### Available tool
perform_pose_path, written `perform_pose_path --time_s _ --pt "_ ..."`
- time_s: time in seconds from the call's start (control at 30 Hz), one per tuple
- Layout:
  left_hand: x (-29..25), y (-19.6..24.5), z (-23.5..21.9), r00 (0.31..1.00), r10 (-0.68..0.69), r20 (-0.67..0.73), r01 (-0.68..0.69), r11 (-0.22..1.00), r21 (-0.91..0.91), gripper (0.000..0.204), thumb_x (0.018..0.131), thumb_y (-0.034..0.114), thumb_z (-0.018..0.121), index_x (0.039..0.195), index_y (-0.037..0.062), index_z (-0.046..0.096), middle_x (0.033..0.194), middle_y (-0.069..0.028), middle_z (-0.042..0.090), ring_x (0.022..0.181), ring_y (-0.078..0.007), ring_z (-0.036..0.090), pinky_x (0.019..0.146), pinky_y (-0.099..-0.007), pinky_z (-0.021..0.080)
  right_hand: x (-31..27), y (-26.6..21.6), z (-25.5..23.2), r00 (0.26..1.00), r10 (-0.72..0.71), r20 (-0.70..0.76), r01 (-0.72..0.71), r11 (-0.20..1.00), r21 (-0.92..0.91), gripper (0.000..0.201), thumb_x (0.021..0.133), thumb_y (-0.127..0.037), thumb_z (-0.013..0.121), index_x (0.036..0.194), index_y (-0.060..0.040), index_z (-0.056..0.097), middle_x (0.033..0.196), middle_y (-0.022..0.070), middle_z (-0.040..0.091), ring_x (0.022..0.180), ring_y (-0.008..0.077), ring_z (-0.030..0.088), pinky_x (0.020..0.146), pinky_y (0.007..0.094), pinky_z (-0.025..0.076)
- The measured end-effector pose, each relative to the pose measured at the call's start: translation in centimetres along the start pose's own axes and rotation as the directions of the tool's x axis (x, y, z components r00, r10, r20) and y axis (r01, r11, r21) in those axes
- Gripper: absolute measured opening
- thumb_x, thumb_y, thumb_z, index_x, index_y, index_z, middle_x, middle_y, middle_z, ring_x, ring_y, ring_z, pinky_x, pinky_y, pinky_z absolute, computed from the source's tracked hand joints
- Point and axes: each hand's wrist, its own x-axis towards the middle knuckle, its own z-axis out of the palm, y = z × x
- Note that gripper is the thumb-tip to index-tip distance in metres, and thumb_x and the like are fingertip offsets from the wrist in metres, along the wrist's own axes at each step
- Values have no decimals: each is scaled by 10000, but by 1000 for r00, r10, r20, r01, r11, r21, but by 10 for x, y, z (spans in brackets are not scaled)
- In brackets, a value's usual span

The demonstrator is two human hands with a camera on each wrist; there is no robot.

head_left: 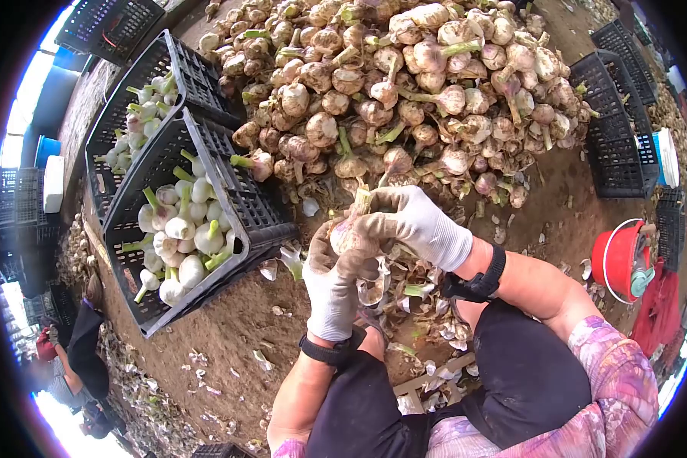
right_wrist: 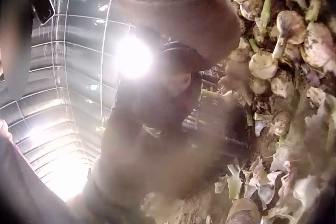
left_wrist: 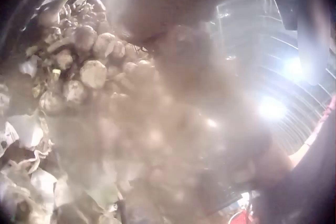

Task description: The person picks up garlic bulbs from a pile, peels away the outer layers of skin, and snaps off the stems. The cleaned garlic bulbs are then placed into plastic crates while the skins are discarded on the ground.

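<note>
A garlic bulb (head_left: pixel 349 238) with a short cut stem is held between both gloved hands in the head view. My left hand (head_left: pixel 334 286) grips the bulb from below and the left, fingers curled about it. From the right, my right hand (head_left: pixel 416 224) pinches the bulb near its stem with thumb and fingers. Both gloves are white knit with brown, soiled fingers. Loose peeled skins (head_left: pixel 374 290) lie on the ground under the hands. In both wrist views the held bulb is blurred and mostly hidden by the gloves.
A big heap of unpeeled garlic (head_left: pixel 382 99) rises ahead. Two black crates at the left hold cleaned white bulbs (head_left: pixel 183 221); the nearer crate (head_left: pixel 237 191) tilts. More black crates (head_left: pixel 611 126) and a red bucket (head_left: pixel 618 259) stand at the right. Another person (head_left: pixel 69 374) is at far left.
</note>
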Motion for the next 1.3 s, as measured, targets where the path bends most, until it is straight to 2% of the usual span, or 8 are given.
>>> perform_pose_path --time_s 0.2,0.3,0.53,0.67,0.8,1.03,1.2,1.3 --pt "0 -2 -18 972 -185 146 220 934 -280 682 761 293 798 1267 -4 451 964 -55 632 719 -118 616 635 -251 531 -2 2 -12 987 158 11 -158 972 171 245 870 -136 677 1063 10 647 894 35 673 763 91 632 681 232 515" --pt "4 -3 -8 996 12 83 -2 993 -119 555 807 290 762 1204 1 503 926 -48 632 697 -90 598 577 -216 499 -6 -19 -4 995 102 20 -101 994 -40 224 881 -116 644 1059 20 641 912 35 671 805 84 613 724 240 502" --pt "4 -8 0 958 285 -2 -281 947 155 703 700 175 846 1263 -26 476 1170 -101 587 1028 -174 590 911 -299 483 -3 -6 3 998 -64 -2 63 975 -211 212 869 -108 627 1051 2 628 943 27 652 875 77 581 787 240 479" --pt "2 -2 1 991 108 -74 -99 988 120 676 707 172 836 1253 -18 485 1133 -88 596 1006 -161 592 899 -292 486 -9 -23 1 995 96 37 -96 995 -1 263 880 -234 677 1031 -21 644 926 9 646 855 66 576 773 238 480" --pt "6 -7 2 987 158 -21 -152 973 171 591 758 168 799 1230 -14 491 1028 -73 620 828 -135 619 708 -259 527 -2 2 -1 986 -164 -28 160 982 -95 343 851 -307 716 1027 -18 659 859 -8 641 746 45 575 628 210 474" --pt "0 -2 -5 995 -67 67 78 980 -181 590 779 274 784 1216 -9 507 947 -58 644 742 -105 606 632 -223 503 -6 -8 -10 993 104 56 -105 994 6 242 885 -223 677 1030 -30 684 770 -29 647 630 29 571 558 199 462" --pt "1 -14 -8 979 -201 19 197 926 -323 638 851 541 618 1204 17 535 912 -71 653 622 -116 584 522 -221 464 -10 -19 -4 998 -56 7 56 984 -171 197 898 -135 621 1043 -6 651 813 -17 643 694 51 572 620 230 476" --pt "8 0 -6 922 -316 224 380 848 -369 685 867 677 458 1169 71 566 797 -66 625 474 -144 508 422 -262 411 -2 6 -5 969 -237 -74 193 906 -376 167 902 -126 596 1000 2 643 838 -14 632 734 55 561 657 242 475"
